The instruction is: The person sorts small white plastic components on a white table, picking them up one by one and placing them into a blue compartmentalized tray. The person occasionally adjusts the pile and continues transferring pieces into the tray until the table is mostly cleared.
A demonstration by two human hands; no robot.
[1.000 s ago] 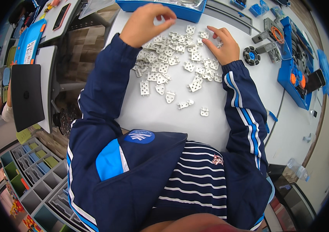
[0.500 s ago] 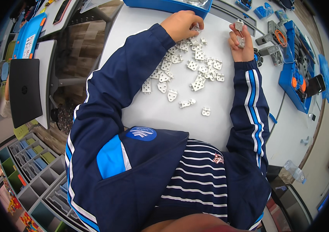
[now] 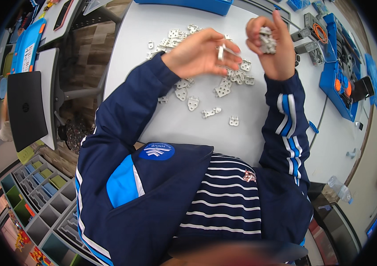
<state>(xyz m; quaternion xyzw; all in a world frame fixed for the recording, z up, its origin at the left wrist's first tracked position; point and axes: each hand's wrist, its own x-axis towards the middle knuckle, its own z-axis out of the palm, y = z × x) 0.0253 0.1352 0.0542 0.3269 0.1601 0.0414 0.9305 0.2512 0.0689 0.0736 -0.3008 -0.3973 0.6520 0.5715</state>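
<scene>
My left hand is over the pile, turned with its palm toward my right hand. A small white plastic connector, blurred by motion, is at its loosely curled fingers. Off to the right, my right hand is raised above the table with its thumb up. Its curled fingers hold a bunch of light grey plastic connectors. Beneath and around my left hand lie loose white connectors with round holes, part of them covered by the hand. Several stray ones, such as a rounded connector, lie nearer to me.
A blue bin stands at the table's far edge. To the right are an open blue kit box, grey blocks and an orange cable. A clear bottle lies at the lower right. On the left is a black laptop.
My left hand has come from the pile's far end toward me and turned its palm over. My right hand has turned, showing the bunch of connectors in its grip.
</scene>
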